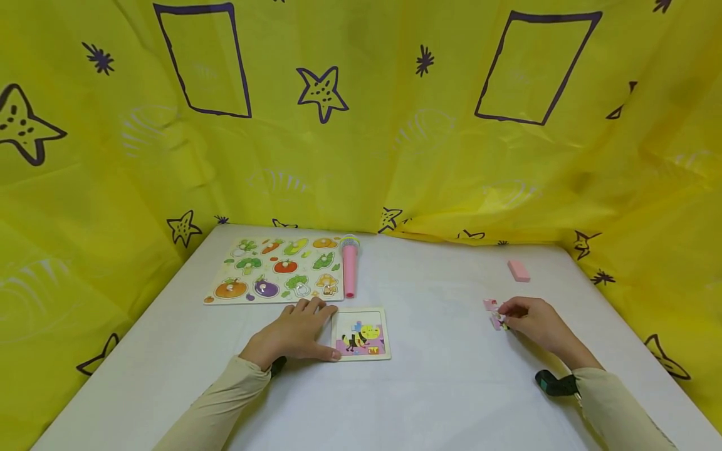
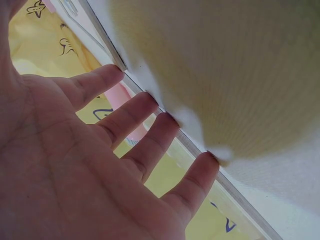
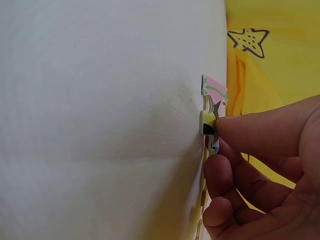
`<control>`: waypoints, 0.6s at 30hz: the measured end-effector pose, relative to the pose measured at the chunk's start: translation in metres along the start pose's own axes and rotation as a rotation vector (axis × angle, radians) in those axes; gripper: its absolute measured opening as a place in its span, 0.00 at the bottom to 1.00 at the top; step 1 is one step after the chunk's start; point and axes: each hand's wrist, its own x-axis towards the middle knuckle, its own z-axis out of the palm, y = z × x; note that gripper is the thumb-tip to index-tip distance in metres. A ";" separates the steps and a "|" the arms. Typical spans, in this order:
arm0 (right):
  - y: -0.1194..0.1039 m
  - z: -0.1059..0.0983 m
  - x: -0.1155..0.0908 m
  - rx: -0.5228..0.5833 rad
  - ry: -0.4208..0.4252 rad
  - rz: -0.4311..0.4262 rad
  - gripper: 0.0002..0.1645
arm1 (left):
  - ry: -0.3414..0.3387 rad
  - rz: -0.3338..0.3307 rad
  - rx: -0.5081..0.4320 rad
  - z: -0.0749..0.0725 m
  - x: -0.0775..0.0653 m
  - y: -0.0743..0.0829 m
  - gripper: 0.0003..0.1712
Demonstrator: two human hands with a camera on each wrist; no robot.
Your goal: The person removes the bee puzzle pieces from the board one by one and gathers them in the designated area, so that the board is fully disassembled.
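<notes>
A small square jigsaw puzzle tray point(image 1: 386, 335) lies in the middle of the table, its lower part filled with pieces that form a bee picture point(image 1: 356, 341). My left hand point(image 1: 294, 335) rests at the tray's left side, with the thumb at the near corner and fingertips at the far one. In the left wrist view its fingers point(image 2: 150, 145) stretch out to a straight edge. Off to the right, my right hand point(image 1: 538, 329) pinches a jigsaw piece point(image 3: 208, 122) between thumb and fingers. Other loose pieces point(image 1: 491, 304) lie around the fingertips.
Behind the tray lies a vegetable peg board point(image 1: 254, 288), with a pink toy microphone point(image 1: 350, 269) along its right side. A pink block point(image 1: 518, 271) sits at the back right. Yellow patterned cloth point(image 1: 372, 156) hangs around the white table point(image 1: 429, 401).
</notes>
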 end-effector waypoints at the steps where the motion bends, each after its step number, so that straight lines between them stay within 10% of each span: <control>1: 0.000 0.000 0.000 -0.002 0.004 -0.003 0.07 | 0.000 -0.001 0.001 0.000 0.000 0.000 0.55; 18: 0.001 0.004 0.001 -0.052 0.049 -0.006 0.05 | 0.011 0.006 0.009 0.002 0.000 -0.001 0.55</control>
